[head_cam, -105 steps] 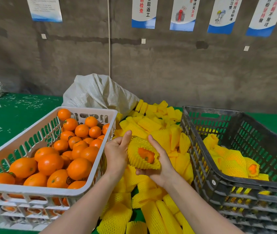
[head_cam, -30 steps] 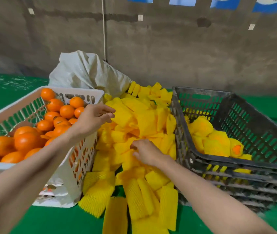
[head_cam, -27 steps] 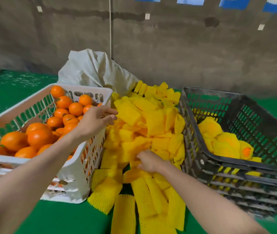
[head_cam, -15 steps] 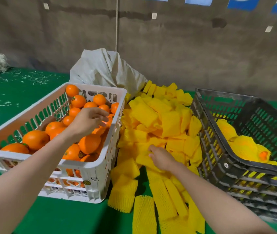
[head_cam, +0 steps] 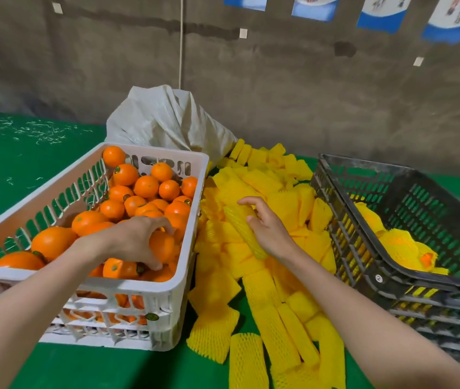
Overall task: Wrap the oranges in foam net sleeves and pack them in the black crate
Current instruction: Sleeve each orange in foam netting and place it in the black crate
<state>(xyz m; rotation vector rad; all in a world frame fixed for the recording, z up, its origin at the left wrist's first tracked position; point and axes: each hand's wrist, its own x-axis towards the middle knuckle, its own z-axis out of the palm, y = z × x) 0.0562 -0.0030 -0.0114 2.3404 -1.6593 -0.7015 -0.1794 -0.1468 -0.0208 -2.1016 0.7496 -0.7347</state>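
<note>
My left hand (head_cam: 136,240) reaches into the white crate (head_cam: 144,293) of loose oranges and curls round one orange (head_cam: 162,245) near its right wall. My right hand (head_cam: 268,228) holds a flattened yellow foam net sleeve (head_cam: 244,230) above the pile of sleeves (head_cam: 265,290) between the crates. The black crate (head_cam: 386,270) stands on the right, holding a few wrapped oranges (head_cam: 402,248).
A grey-white sack (head_cam: 167,122) lies behind the white crate against the concrete wall. Green cloth (head_cam: 21,158) covers the table, with white fibre scraps scattered at the far left. Loose sleeves reach down to the table's near edge.
My left hand went from above the white crate's rim down into it and closed on an orange. My right hand lifted one sleeve off the pile.
</note>
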